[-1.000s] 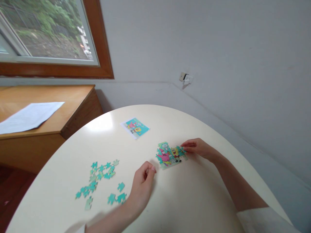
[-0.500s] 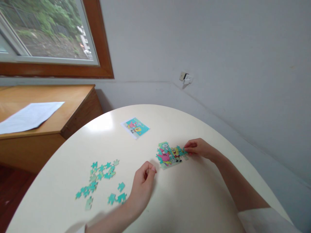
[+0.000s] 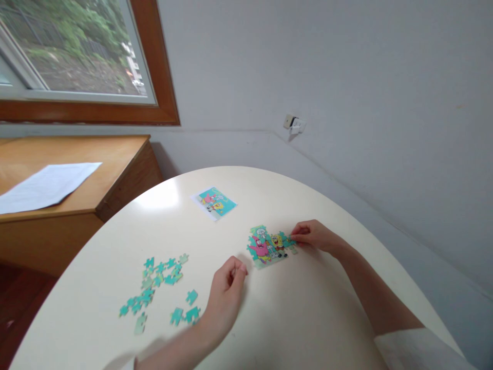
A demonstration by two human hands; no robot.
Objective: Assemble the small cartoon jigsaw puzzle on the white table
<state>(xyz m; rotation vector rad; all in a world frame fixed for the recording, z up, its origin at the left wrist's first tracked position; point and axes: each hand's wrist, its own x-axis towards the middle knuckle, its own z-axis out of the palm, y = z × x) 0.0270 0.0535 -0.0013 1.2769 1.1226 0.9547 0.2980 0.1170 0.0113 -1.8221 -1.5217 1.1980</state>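
A partly joined jigsaw puzzle [image 3: 265, 249] with cartoon figures lies flat in the middle right of the table. At its right edge, my right hand [image 3: 314, 236] pinches a small puzzle piece [image 3: 293, 238], mostly covered by the fingertips. My left hand [image 3: 227, 282] rests just left of the puzzle, its fingers curled against the thumb and nothing visible in them. Loose teal puzzle pieces [image 3: 158, 268] are scattered farther left, and a few others [image 3: 192, 314] lie close by my left wrist, partly behind it.
A printed picture card [image 3: 215, 203] of the same figures lies beyond the puzzle on the round white table [image 3: 269, 190]. To the left stands a wooden cabinet [image 3: 127, 169] with white paper [image 3: 54, 185] on it. A wall socket with a plug [image 3: 295, 124] is behind.
Almost nothing differs. Both hands keep their places, with the right fingertips still at the puzzle's right edge; the whole view has shifted very slightly.
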